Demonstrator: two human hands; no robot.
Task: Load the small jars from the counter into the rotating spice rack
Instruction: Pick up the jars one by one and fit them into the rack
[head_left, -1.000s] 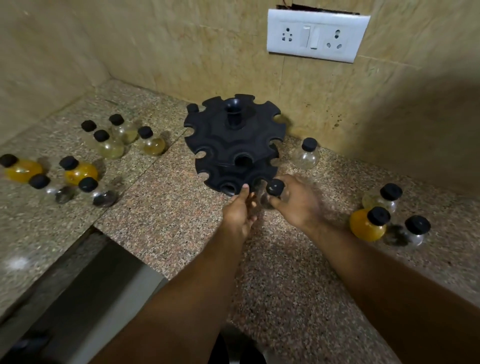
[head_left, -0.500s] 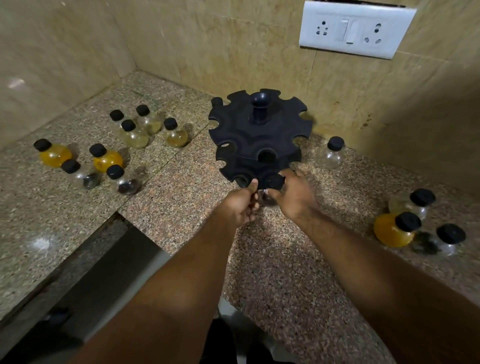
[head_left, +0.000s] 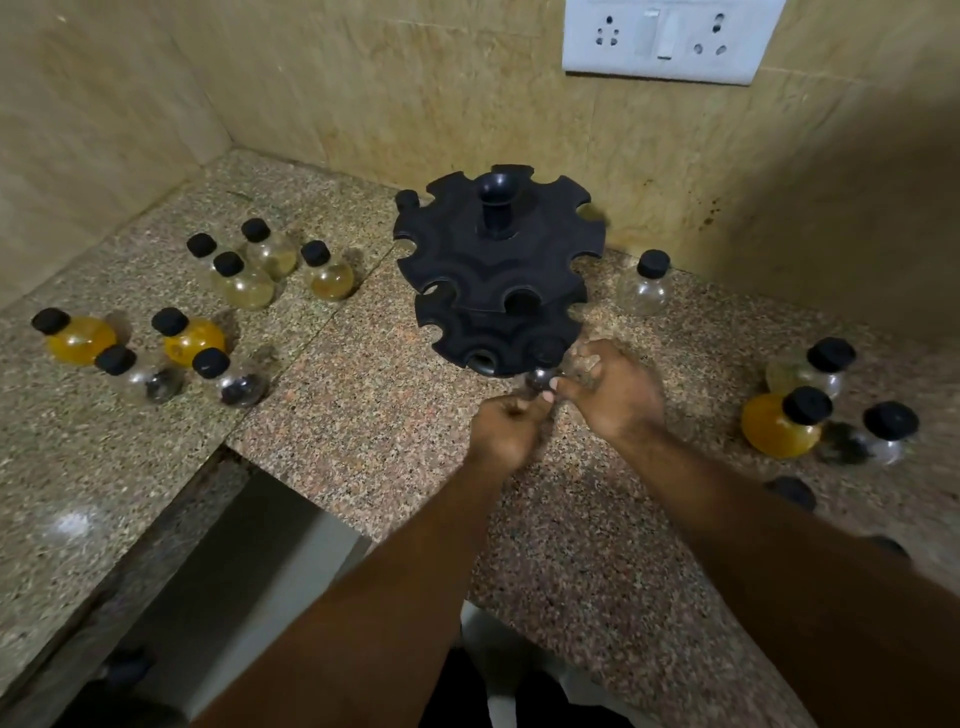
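The black two-tier rotating spice rack (head_left: 498, 260) stands on the granite counter (head_left: 363, 415) near the back wall, its slots empty as far as I see. A small jar (head_left: 539, 378) with a black cap sits at the front edge of the lower tier, mostly hidden between my hands. My right hand (head_left: 615, 397) grips it from the right. My left hand (head_left: 506, 431) has curled fingers and pinches it from the left; both are blurred. Several black-capped jars (head_left: 244, 283) stand at the left, three jars (head_left: 779, 423) at the right, and one clear jar (head_left: 644, 286) beside the rack.
A white socket plate (head_left: 665, 39) is on the tiled wall above the rack. The counter drops off at a front edge (head_left: 228, 452) at lower left, with a gap below. A black cap (head_left: 790, 491) shows behind my right forearm. Another cap (head_left: 407, 199) peeks out behind the rack.
My right hand brought the jar from in front of the rack up to the lower tier's front edge. My left hand left the rack's rim and closed in on the jar. The camera shifted left.
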